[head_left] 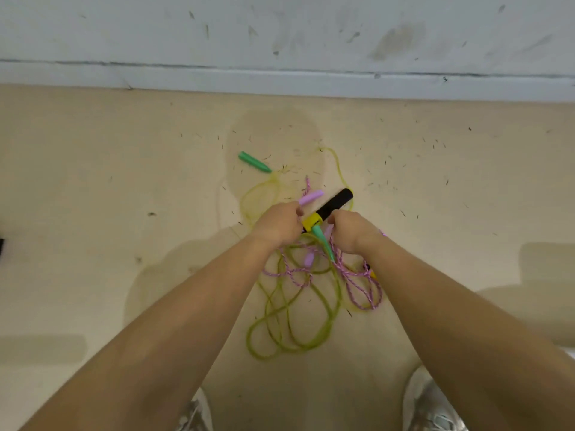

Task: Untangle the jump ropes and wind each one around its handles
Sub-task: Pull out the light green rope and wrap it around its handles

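Observation:
A tangle of jump ropes lies on the beige floor. My left hand [278, 224] grips a purple handle [311, 197] that sticks out past its fingers. My right hand [350, 229] is curled around strands of the pink braided rope [361, 283]. Between the hands lies a black-and-yellow handle [333, 207], with a green handle [324, 244] hanging below it. A yellow-green rope [291, 325] loops beneath my forearms. A second green handle [253, 162] lies apart, up and to the left. Another purple handle [309, 258] sits inside the tangle.
A grey-white wall with a baseboard [280, 84] runs across the top. The floor [124, 181] carries scattered dark specks. My two shoes [431, 405] show at the bottom edge. A dark object [1, 245] peeks in at the left edge.

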Motion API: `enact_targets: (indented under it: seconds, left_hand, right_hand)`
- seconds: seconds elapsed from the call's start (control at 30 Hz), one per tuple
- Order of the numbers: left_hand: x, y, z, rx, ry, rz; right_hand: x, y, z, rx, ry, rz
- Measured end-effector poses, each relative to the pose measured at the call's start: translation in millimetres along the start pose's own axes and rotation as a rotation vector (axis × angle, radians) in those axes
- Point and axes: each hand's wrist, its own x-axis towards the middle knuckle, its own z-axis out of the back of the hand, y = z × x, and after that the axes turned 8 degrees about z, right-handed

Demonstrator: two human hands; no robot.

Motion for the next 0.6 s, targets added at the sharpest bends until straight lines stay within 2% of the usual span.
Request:
enact_targets:
  seconds: [0.13,0.23,0.37,0.47,0.6]
  left_hand:
    - [3.4,1.8,-33.8,-0.144,0.057,-0.093]
    - [5.9,6.8,-51.5,-0.201,-0.017,-0.05]
    - [1.4,18.8,-59.1,-0.138,-0.054,0.04]
    - [-1.5,25.1,-61.6,-0.094,-0.028,0.049]
    - [-19.3,14.5,-39.6,0.173,-0.227,-0.214]
  right_hand:
    - [6.3,-13.7,-32.9,0.099,-0.074,-0.012]
    - [8.9,-15.2,-47.7,0.055,-0.067,-0.023]
    - [9.2,-12.6,-61.0,0.078,-0.02,-0.079]
    - [3.6,-11.9,-59.3,0.265,-0.073,-0.076]
    - [-14.6,-0.1,-29.5,0.669,-0.096,0.021]
